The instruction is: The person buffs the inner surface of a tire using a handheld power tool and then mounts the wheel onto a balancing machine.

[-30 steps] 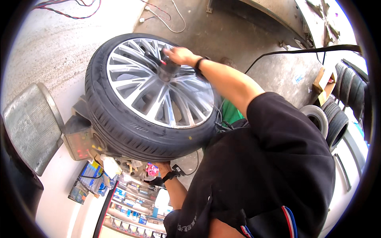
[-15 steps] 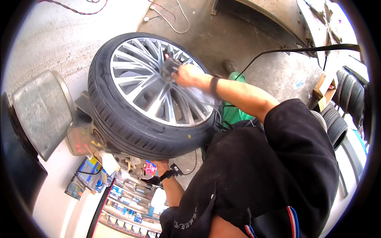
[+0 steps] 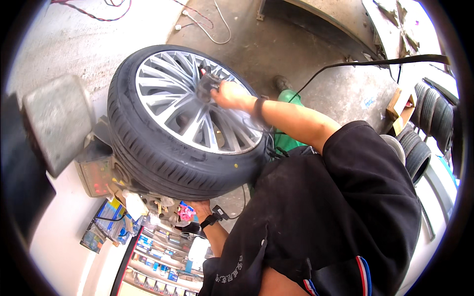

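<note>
Right hand (image 3: 229, 94) has shifted from the far side of the hub nut (image 3: 205, 89) to its right, suggesting the nut is being turned; fingers look curled closed on it. Nut sits mid-wheel (image 3: 190, 131), tilted, left of torso. Left hand (image 3: 200, 206) at tyre's (image 3: 197, 172) underside; fingers hidden, grip cannot be told.
</note>
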Motion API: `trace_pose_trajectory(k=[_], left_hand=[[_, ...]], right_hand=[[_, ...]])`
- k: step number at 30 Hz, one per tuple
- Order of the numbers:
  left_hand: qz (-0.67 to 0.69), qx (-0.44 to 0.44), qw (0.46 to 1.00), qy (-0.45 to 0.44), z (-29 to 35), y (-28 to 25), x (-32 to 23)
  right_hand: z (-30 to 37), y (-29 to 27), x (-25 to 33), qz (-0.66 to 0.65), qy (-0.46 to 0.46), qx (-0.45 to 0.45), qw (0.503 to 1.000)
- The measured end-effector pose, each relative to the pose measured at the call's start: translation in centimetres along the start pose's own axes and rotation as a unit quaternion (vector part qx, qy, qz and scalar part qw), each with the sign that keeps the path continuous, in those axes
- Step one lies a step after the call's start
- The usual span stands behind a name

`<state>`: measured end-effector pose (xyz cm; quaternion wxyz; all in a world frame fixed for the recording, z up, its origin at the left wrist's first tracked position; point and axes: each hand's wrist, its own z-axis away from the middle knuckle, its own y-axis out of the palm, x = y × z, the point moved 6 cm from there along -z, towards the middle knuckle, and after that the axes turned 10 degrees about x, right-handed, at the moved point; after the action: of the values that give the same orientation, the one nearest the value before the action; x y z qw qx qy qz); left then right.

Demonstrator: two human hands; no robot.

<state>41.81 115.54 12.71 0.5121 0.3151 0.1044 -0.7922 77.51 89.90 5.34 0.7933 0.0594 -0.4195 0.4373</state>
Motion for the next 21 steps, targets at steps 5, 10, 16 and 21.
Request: trace_pose_trajectory(k=[5, 10, 16, 21], left_hand=[[0.025, -0.054, 0.997, 0.046, 2.1, 3.3, -0.6], [0.028, -0.012, 0.998, 0.054, 2.4, 2.0, -0.1], [-0.374, 0.067, 0.909, 0.175, 1.2, -1.2, -1.4], [-0.083, 0.017, 0.993, 0.086, 0.1, -2.2, -0.2]], right_hand=[[-1.5, 1.3, -1.4, -0.063, -0.028, -0.003, 0.998], [-0.4, 0.5, 1.7, -0.046, -0.168, 0.048, 0.984], [-10.0, -1.6, 7.9, 0.154, -0.141, 0.080, 0.975], [-10.7, -2.7, 4.1, -0.022, -0.025, 0.081, 0.996]])
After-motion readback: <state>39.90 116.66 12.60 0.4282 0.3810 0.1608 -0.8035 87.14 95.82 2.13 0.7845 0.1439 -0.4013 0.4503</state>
